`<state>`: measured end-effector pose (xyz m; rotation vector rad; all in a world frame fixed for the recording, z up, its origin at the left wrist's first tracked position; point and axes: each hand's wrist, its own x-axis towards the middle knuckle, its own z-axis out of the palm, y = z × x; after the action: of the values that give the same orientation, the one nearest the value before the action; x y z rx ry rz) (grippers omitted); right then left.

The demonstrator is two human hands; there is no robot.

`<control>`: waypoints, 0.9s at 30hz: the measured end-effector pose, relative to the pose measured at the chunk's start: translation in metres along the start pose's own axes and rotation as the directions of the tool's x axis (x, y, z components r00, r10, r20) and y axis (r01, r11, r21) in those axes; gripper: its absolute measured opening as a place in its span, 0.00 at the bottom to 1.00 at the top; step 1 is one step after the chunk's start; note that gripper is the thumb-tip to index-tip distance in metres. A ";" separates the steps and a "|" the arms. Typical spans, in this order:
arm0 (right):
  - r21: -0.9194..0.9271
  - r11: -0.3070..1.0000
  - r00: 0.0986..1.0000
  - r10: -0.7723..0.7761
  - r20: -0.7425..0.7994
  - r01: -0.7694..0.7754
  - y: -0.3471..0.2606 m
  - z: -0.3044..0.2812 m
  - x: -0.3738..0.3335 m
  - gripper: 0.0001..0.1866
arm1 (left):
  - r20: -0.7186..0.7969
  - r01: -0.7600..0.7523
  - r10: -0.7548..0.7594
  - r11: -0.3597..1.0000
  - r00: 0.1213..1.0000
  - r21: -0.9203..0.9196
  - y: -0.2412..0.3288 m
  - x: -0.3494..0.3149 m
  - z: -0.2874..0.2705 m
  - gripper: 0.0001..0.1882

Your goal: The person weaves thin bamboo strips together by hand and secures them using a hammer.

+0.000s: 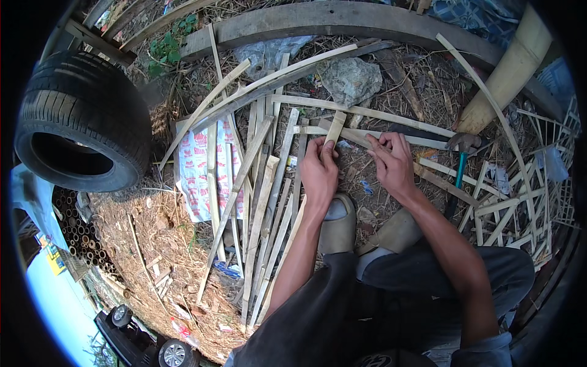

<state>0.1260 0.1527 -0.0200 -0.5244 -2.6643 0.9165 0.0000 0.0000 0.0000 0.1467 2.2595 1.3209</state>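
One left hand [320, 165]: your thumb and curled fingers pinch a short pale strip [335, 124], just below the grey stone [350, 81].
One right hand [392, 162]: your fingertips grip a darker strip [354, 137] by its end, also below the stone.
Loose strips [263, 211]: many lie left of the stone and below it.
Tyre [85, 125]: well left of the stone.
Bamboo pole [507, 73]: right of the stone.

There goes the lower end of one bamboo strip [334, 127], lost inside the left hand [321, 165]; the right hand [391, 160] covers part of a second strip [351, 136]. Slats hide much of the printed sheet [197, 183]! Out left, the parked vehicle [116, 336] is chopped by the lower edge, the right sleeve [486, 353] too. The teal handle's [460, 171] dark far end? Perhaps metal, hard to say.
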 end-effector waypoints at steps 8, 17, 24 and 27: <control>0.012 1.000 1.000 -0.028 0.004 0.028 -0.002 0.000 0.000 0.24 | -0.010 0.032 -0.031 0.984 0.999 0.176 -0.008 0.002 -0.010 0.15; 0.012 1.000 0.999 -0.029 0.015 0.029 -0.003 0.000 0.001 0.23 | 0.153 0.086 -0.107 0.987 0.982 0.139 -0.020 0.012 -0.017 0.25; -0.002 0.999 0.999 -0.048 0.013 0.048 -0.004 -0.002 0.003 0.24 | 0.128 0.123 -0.149 0.974 0.981 0.192 -0.001 0.013 -0.018 0.25; -0.007 0.998 0.998 -0.057 0.024 0.057 -0.002 -0.001 0.001 0.25 | 0.095 0.071 -0.076 0.996 0.993 0.051 -0.004 0.015 -0.016 0.22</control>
<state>0.1252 0.1517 -0.0181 -0.4392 -2.6900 0.9027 -0.0197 -0.0096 -0.0022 0.1398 2.1944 1.1968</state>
